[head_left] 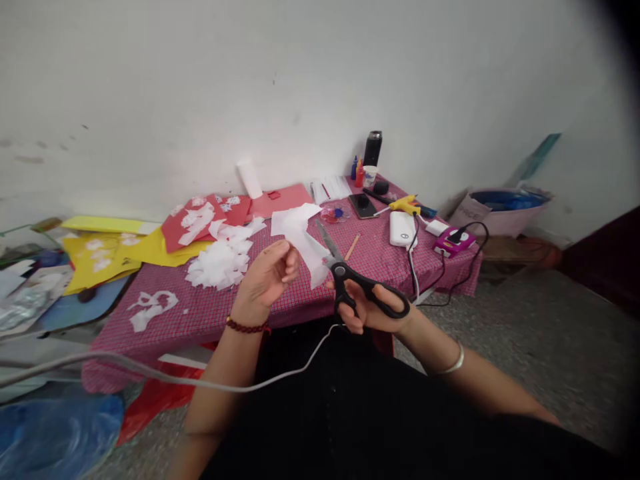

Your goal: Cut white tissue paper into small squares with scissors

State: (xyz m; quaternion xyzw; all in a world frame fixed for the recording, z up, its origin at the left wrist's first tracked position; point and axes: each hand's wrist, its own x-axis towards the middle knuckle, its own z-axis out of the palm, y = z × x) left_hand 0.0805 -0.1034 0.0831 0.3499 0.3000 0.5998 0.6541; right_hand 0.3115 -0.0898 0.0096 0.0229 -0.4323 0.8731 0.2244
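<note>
My left hand (273, 270) is closed, its thumb and fingers pinched at the edge of a white sheet of thin paper (305, 243). The paper hangs folded and uneven above the table, reaching towards the scissors. In my right hand (367, 307) are black-handled scissors (340, 269), my fingers through the loops. Their handles are spread apart and the blades point up and away, beside the paper's right edge. A heap of cut white paper pieces (220, 263) lies left of my left hand, with a curled paper scrap (153, 310) nearer the front.
The table has a red checked cloth (280, 300). Red and yellow sheets lie left; a wooden stick (353, 247), phone (363, 206), yellow glue gun (405, 205), white power bank (403, 229) and purple power strip (454, 243) lie right. A white cable (220, 385) crosses before me.
</note>
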